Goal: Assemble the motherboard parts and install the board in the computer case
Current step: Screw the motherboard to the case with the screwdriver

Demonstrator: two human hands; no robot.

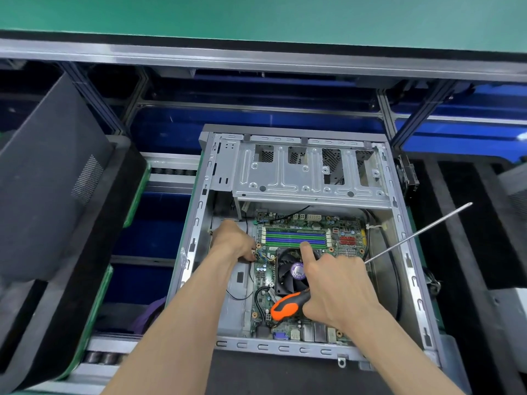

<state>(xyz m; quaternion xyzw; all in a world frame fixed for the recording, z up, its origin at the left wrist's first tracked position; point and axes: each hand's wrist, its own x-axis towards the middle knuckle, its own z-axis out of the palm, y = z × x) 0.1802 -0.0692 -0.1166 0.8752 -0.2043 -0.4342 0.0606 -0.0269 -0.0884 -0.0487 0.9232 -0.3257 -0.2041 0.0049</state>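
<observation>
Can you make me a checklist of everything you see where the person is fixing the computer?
Surface: black mat under the case.
Job's things: motherboard lies inside the open computer case; fan sits on it.
Clutter: nothing seen.
Hands: left hand at the board's left edge; right hand grips a screwdriver, forefinger pointing at the memory slots.
Cables: black cable along the case's right side.
Surroundings: black panel leaning at left.

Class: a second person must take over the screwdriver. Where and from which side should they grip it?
Grip the bare steel shaft, coming from the right: it juts clear over the computer case wall, while the right hand covers most of the orange handle.
</observation>
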